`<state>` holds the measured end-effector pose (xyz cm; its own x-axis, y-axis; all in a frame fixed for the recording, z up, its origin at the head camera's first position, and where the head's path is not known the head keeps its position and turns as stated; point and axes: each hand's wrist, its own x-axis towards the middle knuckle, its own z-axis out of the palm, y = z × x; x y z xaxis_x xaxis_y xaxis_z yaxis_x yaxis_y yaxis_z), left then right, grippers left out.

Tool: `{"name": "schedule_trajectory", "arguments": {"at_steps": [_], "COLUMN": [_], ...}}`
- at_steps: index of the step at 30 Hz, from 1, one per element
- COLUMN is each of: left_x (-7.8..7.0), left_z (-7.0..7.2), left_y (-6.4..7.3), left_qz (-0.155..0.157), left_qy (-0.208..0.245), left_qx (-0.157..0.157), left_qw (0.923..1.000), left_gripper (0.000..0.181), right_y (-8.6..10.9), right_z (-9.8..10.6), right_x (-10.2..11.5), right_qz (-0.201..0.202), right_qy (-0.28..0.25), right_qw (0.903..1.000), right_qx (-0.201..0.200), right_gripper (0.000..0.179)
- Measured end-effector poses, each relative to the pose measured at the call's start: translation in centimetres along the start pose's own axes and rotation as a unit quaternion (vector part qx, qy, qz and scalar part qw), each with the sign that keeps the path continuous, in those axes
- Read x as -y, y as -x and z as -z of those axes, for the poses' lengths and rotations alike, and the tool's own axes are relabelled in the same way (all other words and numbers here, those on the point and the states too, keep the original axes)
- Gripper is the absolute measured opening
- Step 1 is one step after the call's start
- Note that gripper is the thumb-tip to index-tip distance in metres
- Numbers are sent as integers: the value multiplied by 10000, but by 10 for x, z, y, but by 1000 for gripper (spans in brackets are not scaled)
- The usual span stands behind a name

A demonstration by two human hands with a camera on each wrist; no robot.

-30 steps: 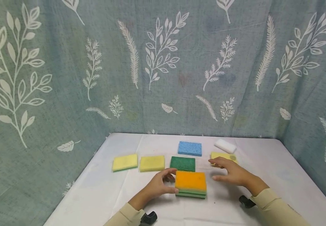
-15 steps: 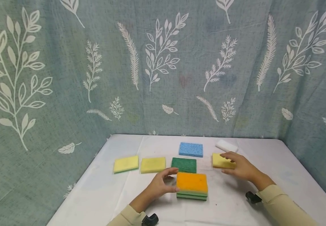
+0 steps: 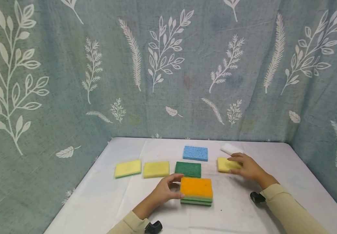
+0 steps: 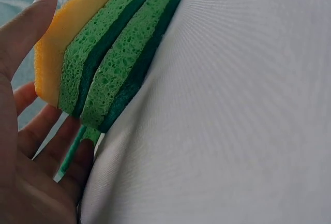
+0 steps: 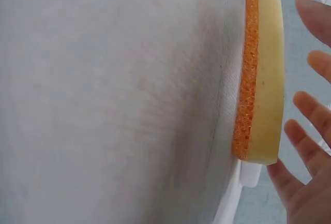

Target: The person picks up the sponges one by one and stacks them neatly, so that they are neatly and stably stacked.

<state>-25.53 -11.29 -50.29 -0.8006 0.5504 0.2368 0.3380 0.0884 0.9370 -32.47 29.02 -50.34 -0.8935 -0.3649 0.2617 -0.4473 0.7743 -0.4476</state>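
In the head view, a stack of sponges (image 3: 196, 188), orange on top and green with dark green pads below, stands at the table's front middle. My left hand (image 3: 165, 191) is at its left end, thumb by the near corner and index finger by the far one. The left wrist view shows the fingers spread along the end of the stack (image 4: 111, 53). On the right, my right hand (image 3: 248, 167) hovers at a yellow sponge (image 3: 227, 164), fingers spread and partly covering it. The right wrist view shows this sponge (image 5: 264, 74) with an orange layer beneath; the fingers grip nothing.
A dark green sponge (image 3: 187, 169) lies just behind the stack, a blue sponge (image 3: 195, 153) farther back. Two yellow sponges (image 3: 128, 168) lie to the left. A white block (image 3: 230, 149) sits beyond the right hand. A patterned curtain (image 3: 168, 81) surrounds the white table (image 3: 98, 201).
My right hand has moved right and come down over the yellow sponge. My left hand has stayed at the stack. The sponges have not moved on the table.
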Motion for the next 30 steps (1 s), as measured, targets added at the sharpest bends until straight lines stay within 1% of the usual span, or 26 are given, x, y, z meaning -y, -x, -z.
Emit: {"name": "schedule_trajectory", "arguments": {"at_steps": [2, 7, 10, 14, 17, 19, 24, 28, 30], "left_x": [5, 26, 32, 34, 34, 33, 30, 29, 29], "left_z": [0, 0, 0, 2, 3, 3, 2, 2, 2], "left_y": [0, -1, 0, 1, 0, -2, -6, -4, -2], "left_qz": [44, 76, 123, 95, -51, -92, 25, 79, 102], "left_qy": [19, -35, -127, -190, -265, -316, -341, -341, -360], "left_qx": [16, -10, -29, -72, -112, -106, -6, -4, 4], "left_qw": [10000, 10000, 9998, 9997, 9996, 9994, 9994, 9994, 9993], "left_gripper": [76, 77, 75, 75, 75, 75, 77, 77, 77], "right_y": [-1, -4, -5, -7, -9, -9, -6, -4, -3], "right_z": [-1, -3, -4, -7, -8, -6, 0, 1, 0], "right_x": [-1, 1, 2, 1, 1, 1, 2, 5, 8], "right_qz": [9, -47, -60, -130, -108, -11, 113, 239, 206], "right_qy": [43, 90, 145, 325, 416, 480, 589, 641, 668], "right_qw": [10000, 9994, 9986, 9970, 9967, 9968, 9971, 9967, 9965], "right_qx": [81, 330, 511, 688, 691, 639, 461, 439, 466], "right_gripper": [56, 54, 52, 50, 49, 50, 56, 57, 56]}}
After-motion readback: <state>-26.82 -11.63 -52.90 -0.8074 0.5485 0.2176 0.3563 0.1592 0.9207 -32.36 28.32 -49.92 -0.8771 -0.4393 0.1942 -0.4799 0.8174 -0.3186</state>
